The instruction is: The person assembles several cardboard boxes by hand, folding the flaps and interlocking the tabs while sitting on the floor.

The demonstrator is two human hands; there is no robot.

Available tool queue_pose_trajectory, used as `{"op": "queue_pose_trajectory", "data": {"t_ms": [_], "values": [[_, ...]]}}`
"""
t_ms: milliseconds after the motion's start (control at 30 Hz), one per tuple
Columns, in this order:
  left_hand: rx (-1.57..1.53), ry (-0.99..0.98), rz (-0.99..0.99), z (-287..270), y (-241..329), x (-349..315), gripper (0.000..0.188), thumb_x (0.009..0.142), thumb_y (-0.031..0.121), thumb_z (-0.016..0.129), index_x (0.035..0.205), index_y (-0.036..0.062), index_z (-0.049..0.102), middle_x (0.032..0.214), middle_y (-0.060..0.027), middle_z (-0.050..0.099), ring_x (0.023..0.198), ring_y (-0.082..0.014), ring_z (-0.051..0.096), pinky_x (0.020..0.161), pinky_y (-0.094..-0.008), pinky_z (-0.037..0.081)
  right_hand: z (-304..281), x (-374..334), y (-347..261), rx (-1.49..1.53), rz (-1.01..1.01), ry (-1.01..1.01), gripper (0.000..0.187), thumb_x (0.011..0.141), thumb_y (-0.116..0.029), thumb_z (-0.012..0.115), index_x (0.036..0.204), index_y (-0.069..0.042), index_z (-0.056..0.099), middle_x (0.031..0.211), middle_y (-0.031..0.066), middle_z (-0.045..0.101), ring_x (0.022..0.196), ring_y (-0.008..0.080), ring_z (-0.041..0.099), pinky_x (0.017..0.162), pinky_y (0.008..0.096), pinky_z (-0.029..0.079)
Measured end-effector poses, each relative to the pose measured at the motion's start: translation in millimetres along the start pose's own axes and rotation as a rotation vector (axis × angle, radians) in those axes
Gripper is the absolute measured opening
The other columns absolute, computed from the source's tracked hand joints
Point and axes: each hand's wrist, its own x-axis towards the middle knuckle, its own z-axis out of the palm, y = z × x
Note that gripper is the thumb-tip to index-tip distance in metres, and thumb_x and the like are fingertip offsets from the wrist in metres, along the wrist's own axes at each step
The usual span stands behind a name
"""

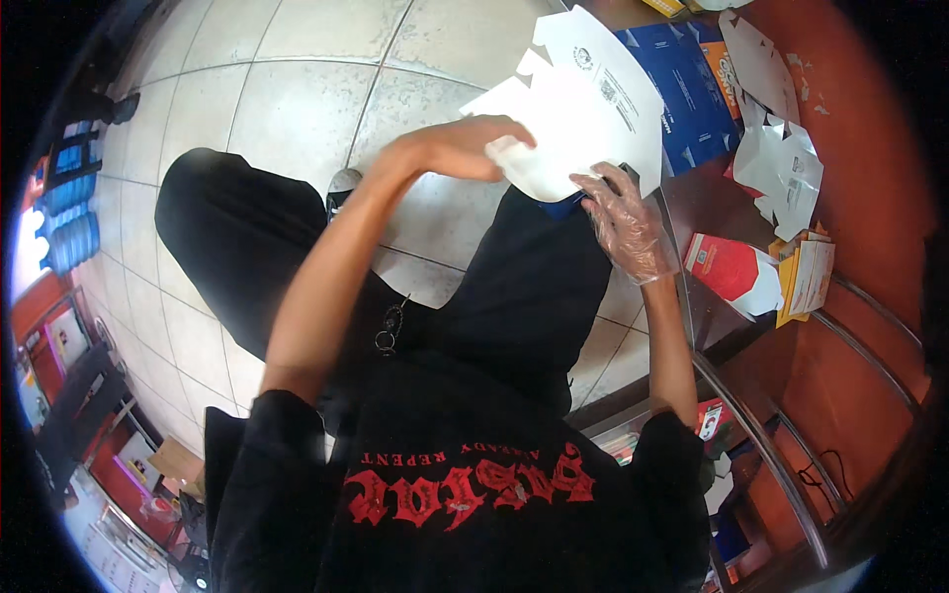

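Shirt (474,549) — left hand (465,146) bent against carton (603,109)

This looks like a small shop or eatery; which one is unclear. A tiled floor (297,104), red wall (870,158) and printed cartons (682,94) on a counter (714,210) suggest it.

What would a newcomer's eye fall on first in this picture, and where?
The bright white card sheet at the top, right of centre, stands out first, with the left hand and gloved right hand at its lower edge. Next comes the red lettering on the black shirt, bottom centre.
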Motion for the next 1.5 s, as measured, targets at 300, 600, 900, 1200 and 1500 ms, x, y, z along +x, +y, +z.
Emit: {"op": "queue_pose_trajectory", "data": {"t_ms": [300,600,900,1200,1500], "values": [[0.426,0.109,0.192,2,-5,-6,0.011,0.09,0.011,0.065,0.101,0.0097,0.066,0.097,-0.01,0.068,0.096,-0.034,0.065,0.087,-0.045,0.051,-38,9,8,-0.055,0.094,0.042,0.048,0.091,-0.002,0.062,0.134,-0.02,0.063,0.136,0.0126,0.057,0.123,0.0318,0.06,0.098,0.0418,0.053],[0.127,-0.085,0.007,52,118,5,0.034,0.089,0.028,0.071,0.106,-0.0006,0.065,0.109,-0.02,0.067,0.106,-0.0393,0.063,0.093,-0.0473,0.05,-32,-19,-43,-0.441,0.049,-0.065,0.049,0.079,-0.001,0.067,0.124,-0.021,0.067,0.139,0.0021,0.057,0.134,0.0264,0.049,0.1,0.0494,0.048],[0.487,0.129,0.304,71,76,-9,0.067,0.082,0.013,0.074,0.145,0.0152,0.051,0.145,-0.0119,0.048,0.131,-0.0346,0.051,0.112,-0.043,0.041,-15,-33,26,-0.031,0.105,0.142,0.035,0.074,0.015,0.06,0.094,-0.011,0.07,0.12,0.0037,0.067,0.135,0.0328,0.051,0.106,0.0435,0.048],[0.433,0.008,0.155,52,81,13,0.031,0.09,0.007,0.062,0.12,0.0129,0.065,0.11,-0.0114,0.067,0.094,-0.0394,0.068,0.082,-0.0477,0.056,-16,-48,13,0.17,0.0,0.154,0.041,0.068,0.019,0.059,0.095,-0.008,0.071,0.123,0.0083,0.065,0.126,0.0275,0.058,0.099,0.0378,0.054],[0.524,0.167,0.328,72,74,29,0.027,0.088,0.011,0.067,0.115,0.0107,0.064,0.114,-0.009,0.067,0.102,-0.0337,0.068,0.083,-0.0449,0.057,-20,-57,24,0.022,0.012,0.167,0.047,0.065,0.018,0.061,0.101,-0.011,0.071,0.12,0.0085,0.065,0.119,0.0273,0.061,0.095,0.0389,0.054]]}}
